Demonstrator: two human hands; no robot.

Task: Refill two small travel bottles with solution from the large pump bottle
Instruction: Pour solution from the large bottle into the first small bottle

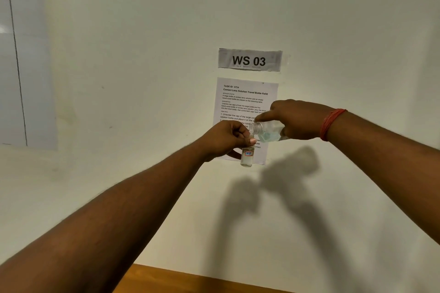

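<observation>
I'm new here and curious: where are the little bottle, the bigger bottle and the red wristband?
small travel bottle [247, 157]: head view, labelled lower body.
large bottle [266, 129]: head view, clear shoulder behind its neck.
red wristband [331, 124]: head view, middle of band.

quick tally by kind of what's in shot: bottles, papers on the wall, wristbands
Bottles: 2, a small clear labelled travel bottle in the left hand and a larger clear tilted bottle in the right hand
Wall papers: 2, the grey "WS 03" sign and the white task sheet
Wristbands: 1, a red thread band
Total: 5
</observation>
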